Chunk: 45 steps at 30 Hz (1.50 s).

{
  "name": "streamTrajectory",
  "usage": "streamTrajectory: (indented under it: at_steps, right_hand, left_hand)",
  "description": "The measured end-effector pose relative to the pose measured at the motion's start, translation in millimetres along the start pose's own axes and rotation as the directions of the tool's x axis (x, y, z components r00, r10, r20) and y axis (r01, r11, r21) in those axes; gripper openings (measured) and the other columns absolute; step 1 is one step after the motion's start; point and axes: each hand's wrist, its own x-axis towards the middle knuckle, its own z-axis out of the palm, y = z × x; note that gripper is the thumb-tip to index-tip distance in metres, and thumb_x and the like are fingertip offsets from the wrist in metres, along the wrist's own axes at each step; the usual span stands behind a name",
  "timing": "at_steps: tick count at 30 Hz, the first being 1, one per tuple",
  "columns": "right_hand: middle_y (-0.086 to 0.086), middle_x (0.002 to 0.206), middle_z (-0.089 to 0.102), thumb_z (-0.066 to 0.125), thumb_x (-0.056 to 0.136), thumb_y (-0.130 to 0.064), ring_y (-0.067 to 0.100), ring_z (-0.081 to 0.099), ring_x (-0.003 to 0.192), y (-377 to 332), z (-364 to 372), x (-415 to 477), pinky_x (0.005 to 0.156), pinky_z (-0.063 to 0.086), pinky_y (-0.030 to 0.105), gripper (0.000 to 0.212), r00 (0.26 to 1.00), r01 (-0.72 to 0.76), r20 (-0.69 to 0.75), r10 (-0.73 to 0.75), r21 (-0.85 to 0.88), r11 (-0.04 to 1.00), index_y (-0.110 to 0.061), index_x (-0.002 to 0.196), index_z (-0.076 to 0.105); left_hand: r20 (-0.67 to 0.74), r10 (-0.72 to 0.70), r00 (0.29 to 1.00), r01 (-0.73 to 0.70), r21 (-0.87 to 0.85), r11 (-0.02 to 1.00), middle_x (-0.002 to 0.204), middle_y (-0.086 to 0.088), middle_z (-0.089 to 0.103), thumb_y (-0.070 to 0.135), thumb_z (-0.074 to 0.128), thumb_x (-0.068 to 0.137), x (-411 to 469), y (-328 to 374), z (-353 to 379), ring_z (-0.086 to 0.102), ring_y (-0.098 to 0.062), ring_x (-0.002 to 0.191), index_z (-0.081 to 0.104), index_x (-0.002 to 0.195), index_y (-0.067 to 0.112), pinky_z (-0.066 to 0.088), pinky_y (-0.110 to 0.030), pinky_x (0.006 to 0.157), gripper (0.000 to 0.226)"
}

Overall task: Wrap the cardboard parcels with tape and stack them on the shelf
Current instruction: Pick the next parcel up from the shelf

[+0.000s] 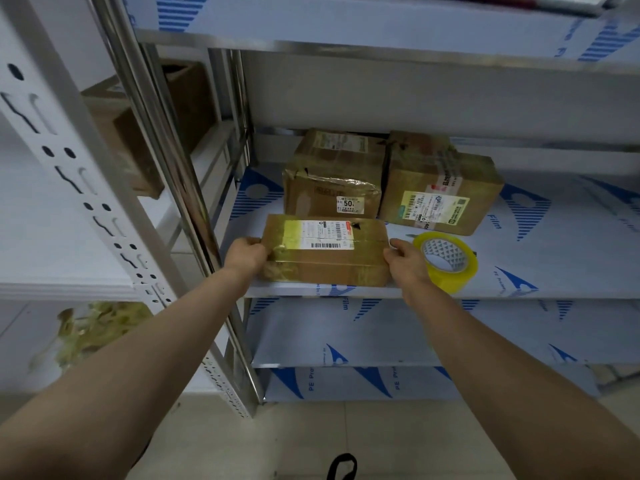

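A flat taped cardboard parcel with a white barcode label lies at the front edge of the middle shelf. My left hand grips its left end and my right hand grips its right end. Behind it stand two taller taped parcels, one on the left and one on the right, side by side. A roll of yellowish clear tape lies flat on the shelf just right of my right hand.
The steel rack has a shelf above and two lower shelves, all covered in blue-printed film. A white perforated upright and more boxes stand to the left. Crumpled tape lies lower left. Tiled floor is below.
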Motion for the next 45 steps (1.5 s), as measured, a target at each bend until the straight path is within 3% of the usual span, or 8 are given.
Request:
streamTrajectory:
  at_steps: [5,8,11,16,27,36,41,45]
  right_hand:
    - [0.017,0.130,0.053,0.047,0.094,-0.007,0.032,0.046,0.123,-6.0,4.8,-7.3,0.099,0.037,0.034,0.036,0.920,0.307,-0.118,-0.374,-0.378,0.874,-0.007,0.129,0.055]
    - [0.013,0.124,0.055,0.049,0.092,-0.002,0.025,0.051,0.113,-20.3,26.5,-19.0,0.088,0.034,0.018,0.033,0.811,0.556,0.064,-0.582,-0.396,0.731,-0.007,0.121,0.063]
    - [0.011,0.127,0.054,0.049,0.096,-0.007,0.023,0.053,0.113,-35.1,53.8,-27.5,0.096,0.038,0.021,0.033,0.772,0.629,0.345,-0.534,-0.294,0.720,-0.007,0.127,0.059]
    - [0.006,0.131,0.052,0.053,0.096,-0.021,0.024,0.041,0.123,-40.8,84.4,-30.8,0.107,0.030,0.037,0.036,0.716,0.685,0.534,-0.449,-0.414,0.600,-0.016,0.131,0.057]
    - [0.009,0.106,0.063,0.071,0.084,-0.017,0.025,0.058,0.103,-50.5,101.1,-28.7,0.096,0.042,0.046,0.014,0.777,0.594,0.441,-0.449,-0.278,0.755,-0.008,0.094,0.075]
    - [0.009,0.098,0.065,0.074,0.080,-0.011,0.022,0.061,0.093,-45.0,104.4,-31.8,0.089,0.049,0.037,0.009,0.807,0.561,0.358,-0.470,-0.212,0.800,-0.004,0.086,0.073]
    - [0.004,0.097,0.064,0.074,0.081,-0.013,0.018,0.060,0.092,-43.9,104.4,-32.2,0.086,0.049,0.029,0.007,0.807,0.567,0.351,-0.475,-0.234,0.790,-0.008,0.086,0.072]
    - [0.002,0.096,0.061,0.073,0.081,-0.013,0.015,0.058,0.092,-42.3,104.3,-32.4,0.087,0.049,0.029,0.008,0.812,0.563,0.336,-0.478,-0.232,0.793,-0.009,0.088,0.072]
  left_hand:
    - [-0.011,0.077,0.997,-0.077,0.041,0.996,0.118,-0.012,0.062,0.012,0.056,0.092,2.7,-3.0,1.9,0.061,-0.024,0.099,0.054,0.129,0.009,0.048,-0.035,0.091,0.037]
    - [0.019,0.252,0.968,-0.251,0.173,0.952,0.134,-0.004,0.050,0.015,0.061,0.089,-2.3,-9.5,5.7,0.054,-0.020,0.113,0.047,0.139,0.018,0.042,-0.025,0.098,0.052]
    - [0.043,0.337,0.940,-0.334,0.304,0.892,0.142,-0.007,0.038,0.017,0.060,0.091,-3.8,-16.0,7.2,0.047,-0.022,0.123,0.058,0.129,0.014,0.030,-0.008,0.091,0.038]
    - [0.023,0.411,0.911,-0.395,0.334,0.856,0.136,-0.011,0.044,0.013,0.067,0.086,-2.0,-15.3,2.7,0.049,-0.022,0.121,0.070,0.110,0.008,0.033,-0.015,0.096,0.025]
    - [0.064,0.436,0.898,-0.438,0.234,0.868,0.126,-0.009,0.051,0.017,0.072,0.082,9.1,-17.7,-4.9,0.049,-0.015,0.115,0.073,0.097,0.005,0.034,-0.018,0.092,0.019]
    - [0.069,0.432,0.899,-0.436,0.234,0.869,0.120,-0.011,0.055,0.019,0.070,0.084,19.6,-18.0,-4.1,0.044,-0.004,0.103,0.074,0.091,0.005,0.032,-0.012,0.083,0.017]
    - [0.031,0.406,0.913,-0.402,0.226,0.887,0.116,-0.009,0.058,0.021,0.074,0.081,18.8,-16.9,0.1,0.055,-0.013,0.104,0.072,0.088,0.012,0.045,-0.024,0.091,0.012]
    - [-0.003,0.372,0.928,-0.371,0.072,0.926,0.108,-0.005,0.059,0.017,0.081,0.073,17.3,-15.5,0.7,0.059,-0.009,0.094,0.055,0.103,0.016,0.053,-0.028,0.086,0.039]
